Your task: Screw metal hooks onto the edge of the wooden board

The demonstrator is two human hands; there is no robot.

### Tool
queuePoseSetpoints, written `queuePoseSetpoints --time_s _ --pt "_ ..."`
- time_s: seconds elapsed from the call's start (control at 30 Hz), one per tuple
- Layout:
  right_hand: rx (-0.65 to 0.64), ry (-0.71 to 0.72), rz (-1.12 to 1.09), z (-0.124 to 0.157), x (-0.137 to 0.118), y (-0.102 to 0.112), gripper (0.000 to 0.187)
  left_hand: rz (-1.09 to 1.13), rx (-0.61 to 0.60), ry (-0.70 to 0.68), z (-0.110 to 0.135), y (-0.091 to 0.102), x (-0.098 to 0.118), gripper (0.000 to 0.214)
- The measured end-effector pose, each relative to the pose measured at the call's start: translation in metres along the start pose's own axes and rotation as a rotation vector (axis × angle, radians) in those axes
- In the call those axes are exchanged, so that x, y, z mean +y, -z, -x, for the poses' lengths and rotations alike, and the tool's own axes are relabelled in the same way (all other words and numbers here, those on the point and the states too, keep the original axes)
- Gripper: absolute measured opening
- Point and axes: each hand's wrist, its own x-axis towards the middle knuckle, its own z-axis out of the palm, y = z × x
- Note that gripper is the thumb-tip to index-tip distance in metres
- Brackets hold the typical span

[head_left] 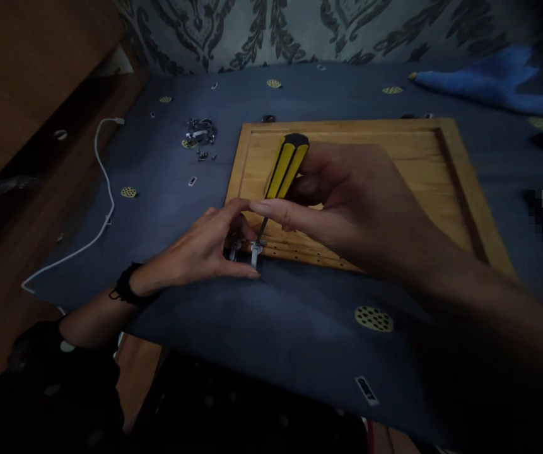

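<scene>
My right hand (pixel 361 202) is closed around a yellow and black screwdriver (pixel 286 165), which it holds tilted with the shaft pointing down. The screwdriver's tip meets a small silvery metal fitting (pixel 256 250) at the near left corner of a framed wooden panel (pixel 347 135). Thumb and fingers of my left hand (pixel 209 246) curve round that fitting and steady it at the panel's edge. Whether a screw sits under the tip is too small to tell. Several small dark holes run along the panel's near edge.
Several metal fittings (pixel 200 132) lie at the back left, with loose screws (pixel 204 154) beside them. A white cable (pixel 110 195) runs along the left side of the dark patterned cloth (pixel 252 321). A blue plush-looking thing (pixel 484 82) lies at the back right.
</scene>
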Motion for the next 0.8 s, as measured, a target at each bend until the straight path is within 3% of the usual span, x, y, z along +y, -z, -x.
queuePoseSetpoints --time_s 0.1,0.27,0.47,0.8 --pt "0.071 0.039 0.152 0.0017 0.0017 -0.0049 0.030 -0.006 0.000 -0.004 0.0000 -0.0004 -0.0007 0.063" --pt "0.251 0.086 0.126 0.0033 0.0012 -0.0055 0.031 0.014 -0.003 0.010 -0.0002 -0.0006 -0.0013 0.077" --pt "0.182 0.135 0.190 0.0016 0.0017 -0.0019 0.032 0.007 -0.005 0.022 -0.0006 -0.0003 -0.0008 0.078" --pt "0.136 0.075 0.203 0.0019 0.0048 -0.0044 0.036 -0.019 -0.005 -0.012 -0.0013 -0.0002 -0.0019 0.070"
